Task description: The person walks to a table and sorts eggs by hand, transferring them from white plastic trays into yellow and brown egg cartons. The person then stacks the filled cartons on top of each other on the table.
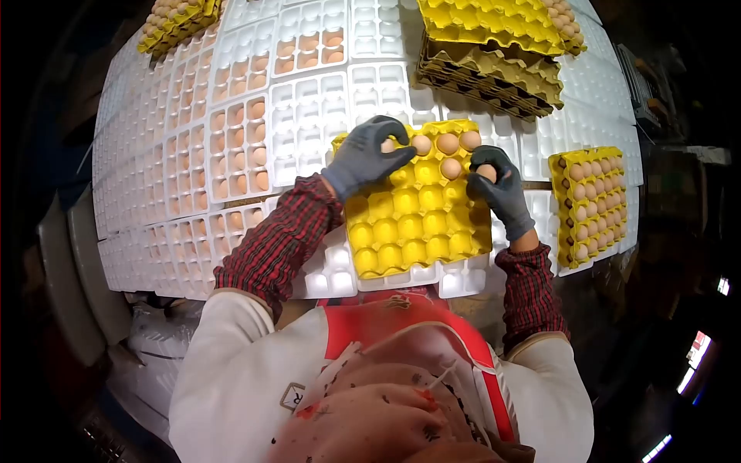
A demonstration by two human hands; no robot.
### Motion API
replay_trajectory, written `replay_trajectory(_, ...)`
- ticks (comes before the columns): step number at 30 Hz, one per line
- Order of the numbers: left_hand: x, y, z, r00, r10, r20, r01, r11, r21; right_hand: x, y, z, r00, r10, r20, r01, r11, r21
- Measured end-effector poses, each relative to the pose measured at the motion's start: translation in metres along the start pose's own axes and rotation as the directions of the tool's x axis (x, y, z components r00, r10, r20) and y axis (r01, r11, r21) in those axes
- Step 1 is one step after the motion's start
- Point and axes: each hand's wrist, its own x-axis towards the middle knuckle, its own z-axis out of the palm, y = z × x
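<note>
A yellow egg tray [409,225] lies before me, with a few eggs in its far rows and bare cups nearer to me. My left hand [364,158], in a grey glove, curls thumb and fingers around an egg [387,145] at the tray's far left corner. On the right edge, my right hand [503,193], gloved too, is closed on another egg [486,172]. Between the hands, a brown egg [448,143] sits in the far row, and a single egg [451,168] sits one row nearer.
White plastic egg trays [301,116] cover the table, several cups on the left filled with eggs [238,158]. A full yellow tray of eggs [593,202] stands at right. Stacked yellow trays [494,23] and brown trays [490,77] rise at the back right. Another loaded stack [179,23] is far left.
</note>
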Motion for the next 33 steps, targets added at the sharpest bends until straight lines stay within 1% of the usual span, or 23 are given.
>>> replay_trajectory(1, 0.012, 0.017, 0.015, 0.996, -0.035, 0.077, 0.019, 0.981, 0.195, 0.007, -0.006, 0.000, 0.950, -0.255, 0.179, 0.310, 0.821, -0.479)
replay_trajectory(3, 0.029, 0.021, 0.056, 0.980, -0.143, 0.136, 0.038, 0.810, 0.585, 0.007, -0.021, 0.016, 0.933, -0.154, 0.326, 0.354, 0.568, -0.743)
replay_trajectory(5, 0.038, 0.019, 0.075, 0.978, -0.174, 0.112, 0.073, 0.797, 0.600, 0.013, -0.010, 0.025, 0.925, -0.178, 0.335, 0.378, 0.480, -0.792)
replay_trajectory(7, 0.033, 0.012, 0.069, 0.991, -0.098, 0.086, 0.033, 0.828, 0.560, 0.017, -0.008, 0.016, 0.905, -0.232, 0.356, 0.420, 0.615, -0.667)
replay_trajectory(8, 0.028, 0.019, 0.056, 0.993, -0.097, 0.072, 0.050, 0.874, 0.483, 0.013, -0.012, 0.011, 0.971, -0.124, 0.206, 0.220, 0.806, -0.550)
replay_trajectory(9, 0.025, 0.025, 0.041, 0.977, -0.209, 0.035, 0.203, 0.971, 0.123, 0.017, -0.004, 0.005, 0.970, -0.219, 0.105, 0.238, 0.940, -0.243)
replay_trajectory(10, 0.024, 0.030, 0.025, 0.949, -0.310, 0.047, 0.312, 0.913, -0.264, 0.015, -0.001, -0.015, 0.999, -0.006, 0.043, 0.003, 0.998, 0.059)
replay_trajectory(11, 0.024, 0.030, 0.016, 0.914, -0.392, 0.108, 0.372, 0.700, -0.610, 0.011, -0.018, -0.030, 0.974, 0.224, 0.044, -0.225, 0.906, 0.360)
replay_trajectory(13, 0.030, 0.025, 0.016, 0.927, -0.342, 0.151, 0.286, 0.387, -0.877, 0.022, -0.014, -0.052, 0.976, 0.210, 0.062, -0.219, 0.924, 0.315)
replay_trajectory(14, 0.038, 0.026, 0.019, 0.924, -0.298, 0.242, 0.365, 0.491, -0.791, 0.037, 0.007, -0.057, 0.990, -0.099, 0.096, 0.111, 0.984, -0.138)
replay_trajectory(15, 0.050, 0.029, 0.022, 0.909, -0.263, 0.325, 0.417, 0.598, -0.684, 0.055, 0.021, -0.056, 0.894, -0.368, 0.256, 0.449, 0.726, -0.521)
replay_trajectory(16, 0.059, 0.038, 0.035, 0.963, -0.154, 0.220, 0.243, 0.847, -0.473, 0.056, -0.023, -0.034, 0.976, 0.125, 0.177, 0.037, 0.710, -0.703)
replay_trajectory(17, 0.064, 0.043, 0.054, 0.995, -0.056, 0.083, 0.047, 0.993, 0.111, 0.061, -0.017, -0.022, 0.963, -0.064, 0.262, 0.268, 0.327, -0.906)
replay_trajectory(19, 0.081, 0.065, 0.084, 0.953, -0.270, 0.139, 0.054, 0.601, 0.797, 0.066, -0.022, -0.001, 0.970, 0.045, 0.237, 0.232, 0.103, -0.967)
replay_trajectory(21, 0.080, 0.047, 0.121, 0.978, -0.189, -0.090, 0.159, 0.390, 0.907, 0.071, -0.020, -0.001, 0.959, 0.038, 0.282, 0.272, 0.167, -0.948)
replay_trajectory(23, 0.079, 0.050, 0.114, 0.984, -0.172, -0.045, 0.106, 0.365, 0.925, 0.078, 0.012, -0.022, 0.943, -0.087, 0.320, 0.332, 0.294, -0.897)
replay_trajectory(25, 0.072, 0.052, 0.079, 0.984, -0.163, 0.078, 0.047, 0.645, 0.763, 0.078, -0.011, -0.033, 0.958, 0.113, 0.263, 0.125, 0.660, -0.740)
replay_trajectory(27, 0.060, 0.030, 0.043, 0.965, -0.262, 0.011, 0.258, 0.956, 0.140, 0.076, -0.014, -0.042, 0.962, 0.225, 0.151, -0.179, 0.946, -0.271)
replay_trajectory(28, 0.041, 0.017, 0.023, 0.933, -0.360, -0.011, 0.336, 0.883, -0.326, 0.072, -0.036, -0.029, 0.951, 0.294, 0.093, -0.293, 0.956, -0.019)
replay_trajectory(29, 0.021, 0.004, 0.006, 0.893, -0.450, 0.022, 0.325, 0.610, -0.723, 0.072, -0.043, -0.011, 0.962, 0.246, 0.121, -0.272, 0.915, 0.297)
replay_trajectory(31, -0.008, -0.027, -0.028, 0.837, -0.498, -0.225, 0.197, 0.659, -0.726, 0.091, -0.056, 0.023, 0.917, 0.301, 0.262, -0.349, 0.924, 0.160)
replay_trajectory(32, -0.020, -0.055, -0.043, 0.803, -0.403, -0.438, 0.302, 0.910, -0.283, 0.110, -0.043, 0.046, 0.943, 0.109, 0.316, -0.108, 0.994, -0.020)
replay_trajectory(33, -0.029, -0.079, -0.056, 0.792, -0.208, -0.574, 0.399, 0.888, 0.228, 0.131, -0.030, 0.073, 0.912, -0.073, 0.404, 0.157, 0.971, -0.180)
